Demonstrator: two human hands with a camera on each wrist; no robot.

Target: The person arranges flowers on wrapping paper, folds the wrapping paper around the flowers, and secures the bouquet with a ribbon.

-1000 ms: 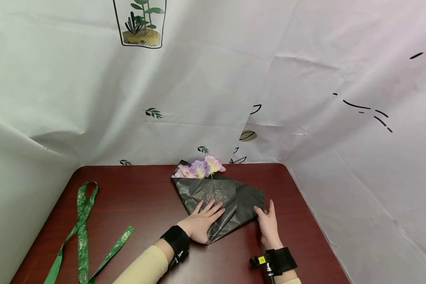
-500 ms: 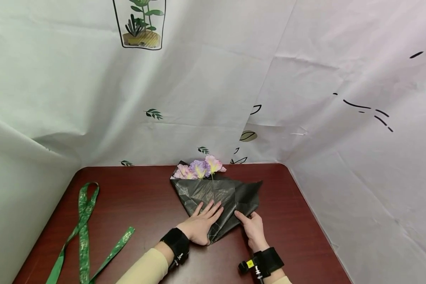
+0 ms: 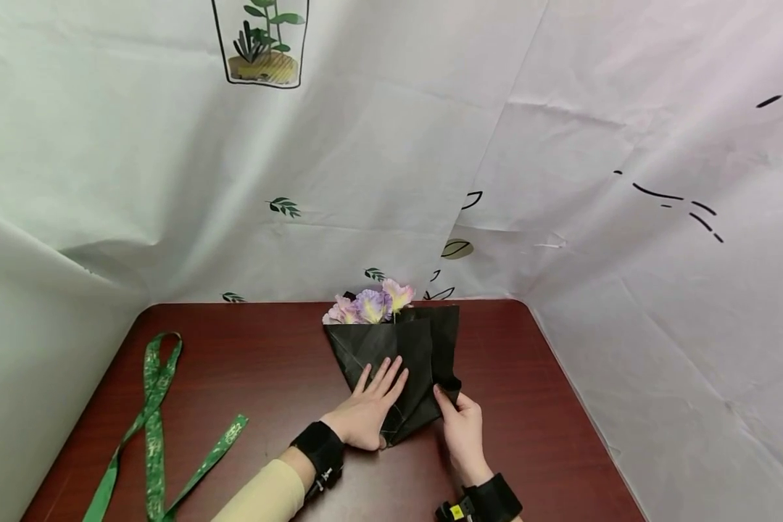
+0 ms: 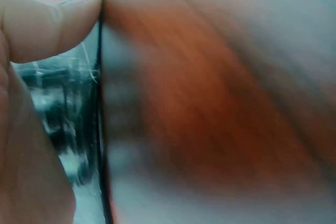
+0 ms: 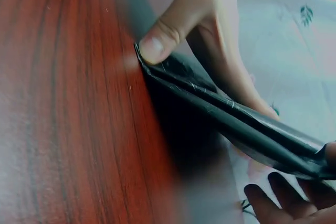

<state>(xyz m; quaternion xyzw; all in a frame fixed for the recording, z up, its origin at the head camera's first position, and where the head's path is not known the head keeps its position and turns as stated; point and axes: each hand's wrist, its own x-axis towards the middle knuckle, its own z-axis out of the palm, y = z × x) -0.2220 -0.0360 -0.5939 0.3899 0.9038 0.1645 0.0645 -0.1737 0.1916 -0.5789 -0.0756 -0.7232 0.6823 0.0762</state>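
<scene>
The left hand [image 3: 368,409], fingers straight and spread apart, presses a folded black sheet [image 3: 414,348] on the reddish-brown wood-grain tabletop [image 3: 254,355]; the right hand [image 3: 462,428] pinches its right edge. Ruffled pink and purple flowers [image 3: 370,304] poke from its far end. A green patterned ribbon [image 3: 154,464] lies well apart, leftward.

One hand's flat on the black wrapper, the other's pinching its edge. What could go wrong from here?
The fold could spring open if the right hand lets go: no tie shows around the black wrapper, and the green ribbon lies apart from it.
The folded edge may crease unevenly, since it looks bunched near that pinch.
If the left hand presses harder or slides, the flowers, poking out at the top, might shift.
</scene>
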